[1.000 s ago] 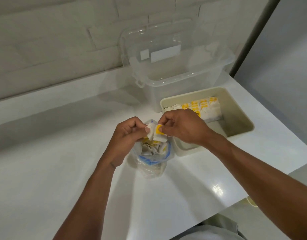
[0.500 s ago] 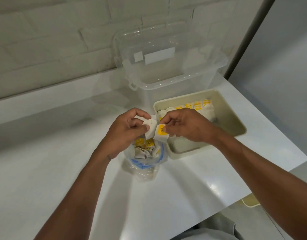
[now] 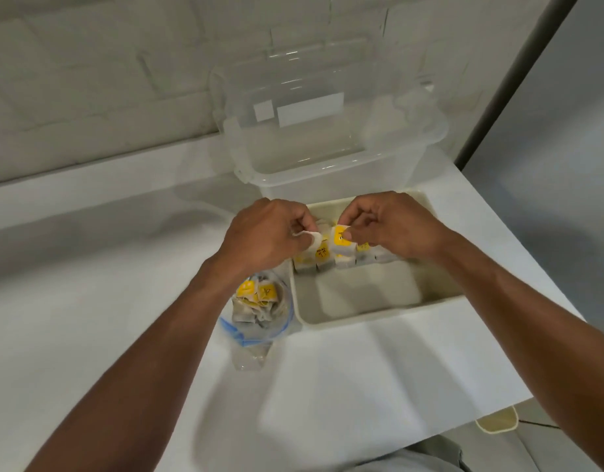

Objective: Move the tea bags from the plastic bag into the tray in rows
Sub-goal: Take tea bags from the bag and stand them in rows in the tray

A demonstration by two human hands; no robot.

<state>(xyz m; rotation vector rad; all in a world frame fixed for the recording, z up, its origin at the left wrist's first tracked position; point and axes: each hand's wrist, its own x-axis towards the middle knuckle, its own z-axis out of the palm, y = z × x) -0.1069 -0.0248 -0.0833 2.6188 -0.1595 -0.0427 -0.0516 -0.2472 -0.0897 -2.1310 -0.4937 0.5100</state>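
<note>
From the head view, we judge placing is in hand. The left hand pinches a white tea bag and the right hand pinches a yellow-labelled tea bag, both above the row standing at the far side of the beige tray. The remaining tea bags sit in the plastic bag just left of the tray. Next we would lower each bag upright against its neighbours.

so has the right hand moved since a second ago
Yes. The right hand went from above the plastic bag to over the far end of the tray, holding a tea bag above the row.
</note>
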